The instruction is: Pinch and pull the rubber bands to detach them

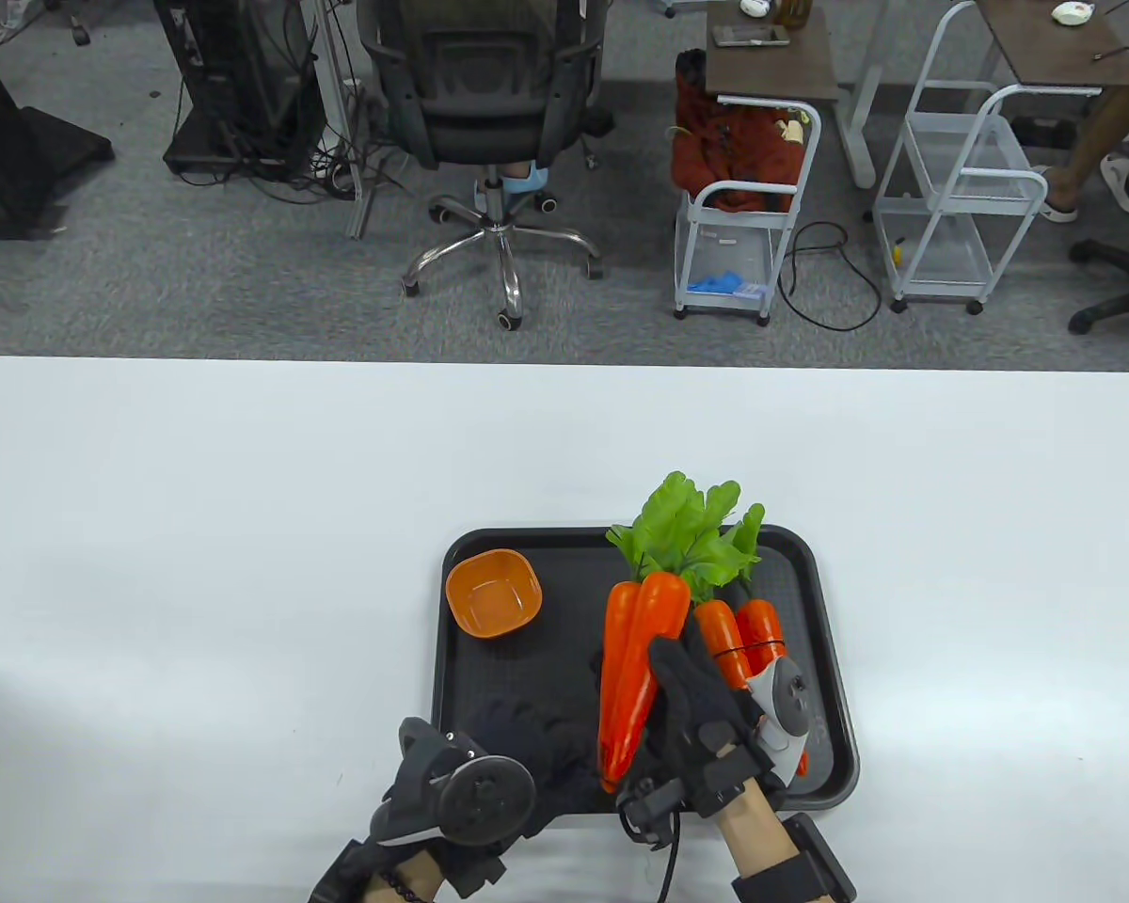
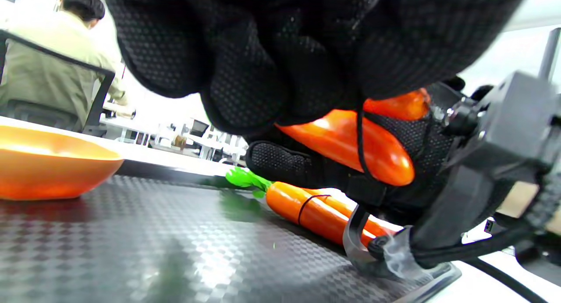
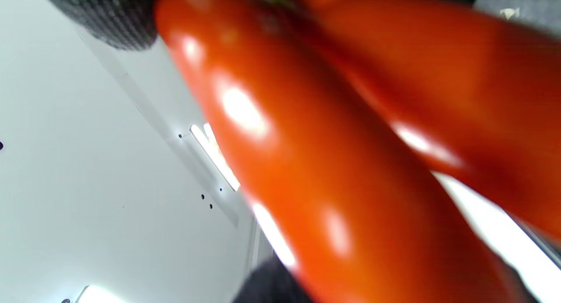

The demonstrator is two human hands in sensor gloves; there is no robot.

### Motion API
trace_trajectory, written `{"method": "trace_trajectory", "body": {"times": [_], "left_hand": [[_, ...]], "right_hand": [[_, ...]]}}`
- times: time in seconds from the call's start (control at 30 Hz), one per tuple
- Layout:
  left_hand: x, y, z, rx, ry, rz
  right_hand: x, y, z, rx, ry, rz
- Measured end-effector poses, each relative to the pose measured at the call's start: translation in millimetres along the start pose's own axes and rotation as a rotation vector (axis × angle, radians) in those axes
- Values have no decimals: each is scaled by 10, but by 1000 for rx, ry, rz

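Note:
A black tray holds toy carrots with green leaves. My right hand grips one pair of carrots and holds it tilted above the tray; the pair fills the right wrist view. My left hand is at the tips of that pair. In the left wrist view its curled fingers pinch a thin black rubber band stretched around the carrot tip. A second pair lies on the tray with a black band around it, also in the left wrist view.
An orange bowl stands in the tray's far left corner and shows low in the left wrist view. The tray sits near the front edge of a white table. Chairs and carts stand on the floor beyond.

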State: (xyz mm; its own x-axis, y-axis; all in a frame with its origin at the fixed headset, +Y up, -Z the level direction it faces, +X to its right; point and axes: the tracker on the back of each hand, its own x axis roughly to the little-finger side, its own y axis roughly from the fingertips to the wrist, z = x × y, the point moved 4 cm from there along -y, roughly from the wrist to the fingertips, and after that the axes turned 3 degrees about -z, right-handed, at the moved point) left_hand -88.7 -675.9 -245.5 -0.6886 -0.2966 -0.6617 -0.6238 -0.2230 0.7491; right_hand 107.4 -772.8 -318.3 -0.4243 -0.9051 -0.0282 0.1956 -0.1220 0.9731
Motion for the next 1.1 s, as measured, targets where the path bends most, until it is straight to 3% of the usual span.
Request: {"method": "trace_trajectory", "body": {"times": [0.2,0.4,0.67,1.1], "left_hand": [[259,84,161,24,124,79],[634,249,362,-66,78,260],[1092,466,491,-99,-10,500],[1645,673,324,-28,-66,775]], "right_hand": [[-23,2,-33,38,-31,-19],[-27,3,-21,16,1,-14],[-19,3,-8,-5,41,3],[-21,3,59,-41,85,13]]}}
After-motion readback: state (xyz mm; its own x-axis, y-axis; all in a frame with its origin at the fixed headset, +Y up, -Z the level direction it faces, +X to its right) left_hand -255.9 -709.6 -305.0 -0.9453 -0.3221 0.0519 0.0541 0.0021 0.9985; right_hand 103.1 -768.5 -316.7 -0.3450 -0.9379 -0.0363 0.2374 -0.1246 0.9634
